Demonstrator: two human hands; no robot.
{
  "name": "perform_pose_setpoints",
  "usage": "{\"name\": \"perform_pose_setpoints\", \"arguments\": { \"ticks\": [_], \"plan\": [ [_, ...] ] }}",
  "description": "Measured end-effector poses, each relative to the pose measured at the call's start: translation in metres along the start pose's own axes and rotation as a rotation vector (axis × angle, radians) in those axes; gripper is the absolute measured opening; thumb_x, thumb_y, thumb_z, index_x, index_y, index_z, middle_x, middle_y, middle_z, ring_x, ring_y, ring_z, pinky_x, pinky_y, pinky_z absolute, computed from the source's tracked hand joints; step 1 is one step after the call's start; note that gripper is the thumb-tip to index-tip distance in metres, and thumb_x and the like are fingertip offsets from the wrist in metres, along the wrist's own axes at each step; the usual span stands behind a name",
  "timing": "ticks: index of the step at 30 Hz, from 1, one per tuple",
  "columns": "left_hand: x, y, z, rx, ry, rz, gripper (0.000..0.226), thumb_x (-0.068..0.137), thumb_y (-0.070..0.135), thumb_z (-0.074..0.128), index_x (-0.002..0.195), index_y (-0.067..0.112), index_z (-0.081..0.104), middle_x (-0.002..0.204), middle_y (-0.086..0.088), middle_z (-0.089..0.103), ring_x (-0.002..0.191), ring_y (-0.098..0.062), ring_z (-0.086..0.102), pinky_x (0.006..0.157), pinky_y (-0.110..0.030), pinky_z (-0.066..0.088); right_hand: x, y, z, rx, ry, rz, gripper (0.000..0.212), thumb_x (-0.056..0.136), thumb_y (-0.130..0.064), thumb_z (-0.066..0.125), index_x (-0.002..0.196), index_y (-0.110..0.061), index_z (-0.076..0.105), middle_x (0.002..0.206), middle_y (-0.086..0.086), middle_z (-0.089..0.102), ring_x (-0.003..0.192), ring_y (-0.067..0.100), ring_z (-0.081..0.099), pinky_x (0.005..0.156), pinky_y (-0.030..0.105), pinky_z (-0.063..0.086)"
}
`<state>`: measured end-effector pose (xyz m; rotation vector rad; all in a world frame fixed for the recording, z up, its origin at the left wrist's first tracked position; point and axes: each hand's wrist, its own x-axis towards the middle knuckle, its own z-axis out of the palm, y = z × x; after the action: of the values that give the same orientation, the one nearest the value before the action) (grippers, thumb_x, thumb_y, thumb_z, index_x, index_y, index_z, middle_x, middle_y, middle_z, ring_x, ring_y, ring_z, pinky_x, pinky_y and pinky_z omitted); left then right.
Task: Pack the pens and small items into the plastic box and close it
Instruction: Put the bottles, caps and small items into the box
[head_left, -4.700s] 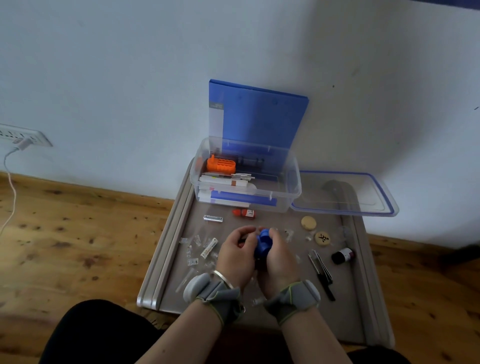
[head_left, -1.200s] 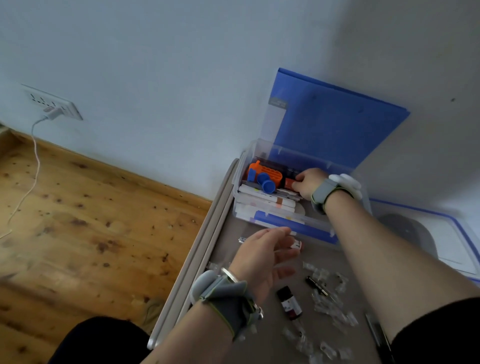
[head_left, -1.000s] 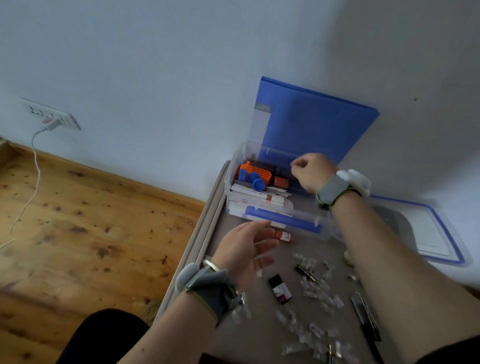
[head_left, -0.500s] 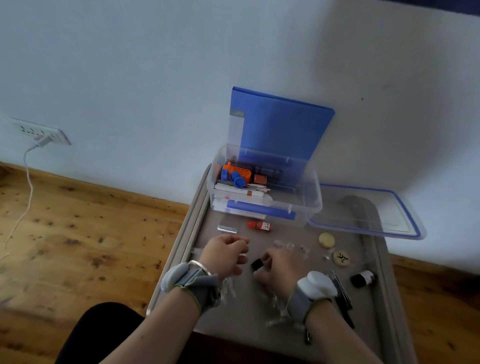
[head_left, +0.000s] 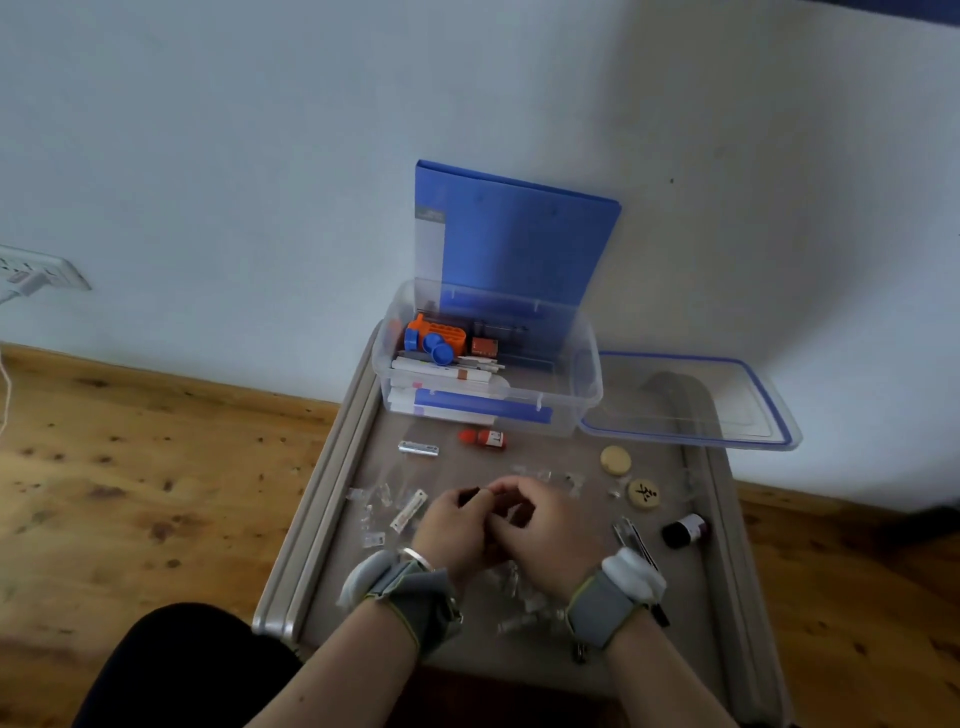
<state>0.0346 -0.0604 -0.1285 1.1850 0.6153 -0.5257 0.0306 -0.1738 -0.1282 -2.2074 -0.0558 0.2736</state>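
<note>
The clear plastic box stands open at the tray's far end. Inside it lie an orange holder, blue caps, white pens and a blue strip. Its blue-rimmed lid lies flat to the right of it. Over the middle of the tray my left hand and my right hand meet, fingers curled. Between their fingertips they pinch a small dark bottle, mostly hidden. A red bottle, a silver piece and a white tube lie loose on the tray.
A grey rimmed tray sits on the wooden floor against a white wall. A blue folder leans behind the box. Two round discs, a dark bottle, a black clip and several clear plastic bits lie scattered.
My right hand left the box and came back to mid-tray. Both hands closed in on the small dark bottle and now hold it between them. Blue caps now lie in the box.
</note>
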Motion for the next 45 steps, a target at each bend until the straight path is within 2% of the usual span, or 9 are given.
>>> {"name": "perform_pose_setpoints", "arguments": {
  "ticks": [5,15,21,24,26,31,36,40,45],
  "plan": [
    [-0.002,0.012,-0.005,-0.300,0.107,-0.125,0.015,0.093,0.009,0.048,0.082,0.000,0.052,0.073,-0.016,0.056,0.058,-0.026,0.057,0.040,-0.026,0.048,0.053,-0.001,-0.007,-0.348,0.215,-0.037,0.030,0.090,-0.024,0.052,0.118,-0.021,0.061,0.102,0.000,0.065,0.087,0.016,0.060,0.072,0.025,0.045],
    [0.002,0.016,-0.014,-0.423,0.052,-0.222,0.010,0.089,0.012,0.051,0.083,0.004,0.054,0.069,-0.011,0.054,0.059,-0.024,0.055,0.054,-0.033,0.048,0.093,0.012,0.021,-0.615,0.035,0.086,0.025,0.089,-0.035,0.052,0.106,-0.017,0.058,0.109,0.004,0.063,0.096,0.023,0.061,0.069,0.028,0.041],
    [0.005,0.015,-0.014,-0.459,0.085,-0.158,0.018,0.090,0.026,0.053,0.095,0.009,0.055,0.086,-0.013,0.056,0.076,-0.027,0.058,0.057,-0.037,0.053,0.050,-0.003,-0.001,-0.344,0.198,0.094,0.027,0.083,-0.052,0.053,0.093,-0.029,0.063,0.066,-0.014,0.056,0.059,0.000,0.050,0.050,0.019,0.033],
    [0.005,0.012,-0.005,-0.496,-0.025,-0.173,0.032,0.090,0.037,0.052,0.095,0.007,0.060,0.085,-0.015,0.066,0.074,-0.026,0.065,0.053,-0.034,0.055,0.024,-0.017,-0.001,-0.256,0.122,0.065,0.029,0.074,-0.060,0.057,0.080,-0.031,0.059,0.071,-0.012,0.058,0.066,0.010,0.057,0.057,0.026,0.044],
    [0.003,0.005,0.008,-0.420,-0.059,-0.198,0.035,0.088,0.042,0.051,0.083,0.009,0.062,0.068,-0.011,0.065,0.063,-0.024,0.063,0.054,-0.030,0.052,0.010,-0.019,-0.004,-0.307,0.088,0.068,0.024,0.074,-0.051,0.061,0.080,-0.028,0.061,0.077,-0.007,0.061,0.073,0.015,0.060,0.064,0.030,0.047],
    [0.000,-0.011,0.025,-0.302,-0.031,-0.181,0.020,0.093,0.027,0.045,0.087,0.012,0.057,0.081,-0.011,0.058,0.072,-0.025,0.057,0.067,-0.034,0.049,-0.017,-0.008,-0.022,-0.208,0.056,0.006,0.023,0.083,-0.034,0.057,0.102,-0.025,0.065,0.082,-0.009,0.061,0.075,0.008,0.057,0.065,0.020,0.044],
    [-0.005,-0.015,0.035,-0.400,-0.076,-0.251,0.021,0.090,0.018,0.046,0.070,0.014,0.053,0.050,0.000,0.054,0.042,-0.013,0.054,0.038,-0.017,0.045,-0.029,0.034,-0.084,-0.479,0.356,0.251,0.019,0.088,-0.018,0.049,0.095,-0.012,0.065,0.091,0.006,0.067,0.083,0.025,0.060,0.066,0.030,0.044],
    [-0.009,-0.019,0.045,-0.373,-0.129,-0.272,0.021,0.091,0.019,0.048,0.071,0.015,0.052,0.052,0.001,0.054,0.051,-0.015,0.053,0.040,-0.019,0.046,-0.019,0.067,-0.107,-0.628,0.238,0.481,0.026,0.089,-0.009,0.045,0.110,-0.006,0.060,0.115,0.017,0.058,0.104,0.032,0.056,0.079,0.031,0.043],
    [-0.013,-0.020,0.051,-0.339,-0.164,-0.295,0.015,0.091,0.019,0.049,0.077,0.014,0.055,0.060,-0.001,0.057,0.056,-0.017,0.055,0.043,-0.021,0.049,-0.011,0.099,-0.110,-0.725,0.091,0.519,0.032,0.093,-0.012,0.041,0.121,-0.006,0.056,0.117,0.016,0.059,0.105,0.031,0.057,0.080,0.032,0.044]
  ]
}}
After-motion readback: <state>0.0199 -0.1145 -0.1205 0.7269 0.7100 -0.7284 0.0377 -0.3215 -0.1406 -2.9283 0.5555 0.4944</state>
